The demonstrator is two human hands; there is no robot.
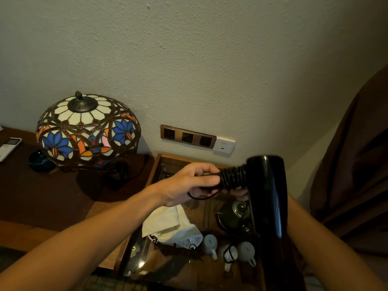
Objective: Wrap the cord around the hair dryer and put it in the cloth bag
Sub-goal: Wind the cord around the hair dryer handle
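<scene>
Head view shows the black hair dryer held up over the glass-topped desk, barrel toward me, handle pointing left. My left hand pinches the cord, already coiled tightly round the handle, with one slack loop hanging below. My right hand is mostly hidden behind the barrel; I think it holds the handle's base. Glossy plastic looks slippery and fairly light, the cord springy. I'd grip the handle. The cloth bag lies limp below.
</scene>
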